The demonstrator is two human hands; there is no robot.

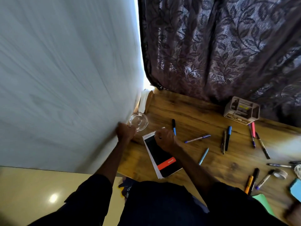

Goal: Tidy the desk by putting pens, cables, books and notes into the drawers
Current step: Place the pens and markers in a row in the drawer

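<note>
Two hands work at the left end of the desk (195, 111). The left hand (126, 132) has its fingers curled round the near rim of a glass dish (139, 121) that sits against the wall (65, 79). The right hand (164, 138) is balled up over the spiral top of a notepad (162, 159). Something small and dark shows at its fingers, but it is unclear whether it grips that, the pad, or the blue marker (173, 126) whose near end runs behind it. The notepad lies flat by the desk's front edge, black cover up with a red band. Just right of the hand lie a purple pen (197, 138) and, nearer the front, a pale blue pen (203, 156). Further right, a brown pen (224, 142) and a black marker (228, 137) lie side by side. Beyond them are a pink pen (253, 127) and a long black pen (262, 145), below an organizer (241, 110) standing by the curtain (228, 46). At the right edge are an orange marker (249, 183), a white marker (264, 179), a tape roll (280, 173) and a green folder (263, 201).
</note>
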